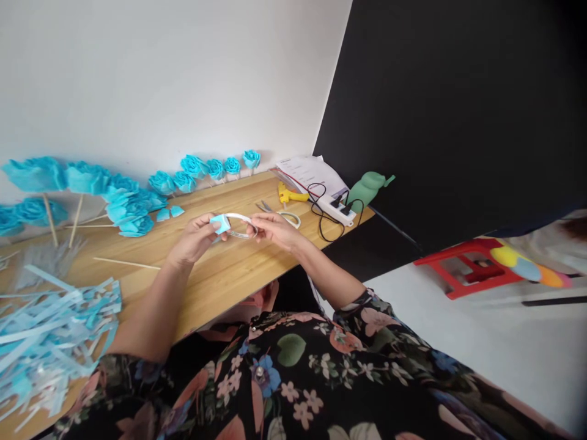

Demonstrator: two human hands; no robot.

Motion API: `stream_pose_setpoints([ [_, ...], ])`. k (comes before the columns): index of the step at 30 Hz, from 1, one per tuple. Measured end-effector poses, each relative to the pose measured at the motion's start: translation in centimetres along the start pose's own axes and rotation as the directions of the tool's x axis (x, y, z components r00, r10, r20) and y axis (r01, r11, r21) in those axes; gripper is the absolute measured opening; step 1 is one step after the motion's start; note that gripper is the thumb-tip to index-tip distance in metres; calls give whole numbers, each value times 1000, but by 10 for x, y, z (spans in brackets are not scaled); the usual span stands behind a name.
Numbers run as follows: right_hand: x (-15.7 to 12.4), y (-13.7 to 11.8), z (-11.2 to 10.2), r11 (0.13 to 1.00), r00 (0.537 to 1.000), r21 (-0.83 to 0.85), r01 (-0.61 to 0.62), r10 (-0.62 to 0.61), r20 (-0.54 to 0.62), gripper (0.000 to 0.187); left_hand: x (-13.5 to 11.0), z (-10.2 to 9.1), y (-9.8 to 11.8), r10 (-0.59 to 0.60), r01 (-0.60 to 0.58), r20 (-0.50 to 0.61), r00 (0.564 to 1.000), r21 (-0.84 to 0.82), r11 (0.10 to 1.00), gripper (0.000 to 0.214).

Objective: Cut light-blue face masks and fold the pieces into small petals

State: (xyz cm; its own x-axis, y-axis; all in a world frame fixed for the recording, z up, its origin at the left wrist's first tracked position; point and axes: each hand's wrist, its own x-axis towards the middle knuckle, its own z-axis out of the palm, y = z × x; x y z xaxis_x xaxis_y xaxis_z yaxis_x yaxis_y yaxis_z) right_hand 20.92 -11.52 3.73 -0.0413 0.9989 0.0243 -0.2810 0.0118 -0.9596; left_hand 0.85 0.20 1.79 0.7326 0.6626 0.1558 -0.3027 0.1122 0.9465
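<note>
My left hand (195, 237) pinches a small light-blue paper piece (221, 223) between thumb and fingers, above the wooden table. A thin white ring (239, 235), which looks like a roll of tape, reaches from the blue paper to my right hand (274, 230). The right thumb and fingers are closed on the ring's right side. Just beyond the right hand lie scissors (293, 218) with white handles, partly covered by that hand. Two small blue paper pieces (169, 212) rest on the table to the left of my left hand.
Blue paper flowers (131, 208) on sticks line the wall side. Cut paper strips (59, 330) heap at left; a thin stick (126, 263) lies nearby. At right are a yellow glue gun (291, 194), papers (314, 174), a power strip (337, 209) with cords and a green bottle (364, 189).
</note>
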Motion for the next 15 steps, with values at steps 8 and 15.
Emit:
stream_pose_setpoints([
  [8, 0, -6, -18, 973, 992, -228, 37, -9, 123, 26, -7, 11, 25, 58, -120, 145, 988, 469, 875, 29],
  [15, 1, -9, -22, 847, 972, -483, 224, -155, 178, 23, -9, 37, 31, -13, -182, 251, 968, 737, 651, 26],
])
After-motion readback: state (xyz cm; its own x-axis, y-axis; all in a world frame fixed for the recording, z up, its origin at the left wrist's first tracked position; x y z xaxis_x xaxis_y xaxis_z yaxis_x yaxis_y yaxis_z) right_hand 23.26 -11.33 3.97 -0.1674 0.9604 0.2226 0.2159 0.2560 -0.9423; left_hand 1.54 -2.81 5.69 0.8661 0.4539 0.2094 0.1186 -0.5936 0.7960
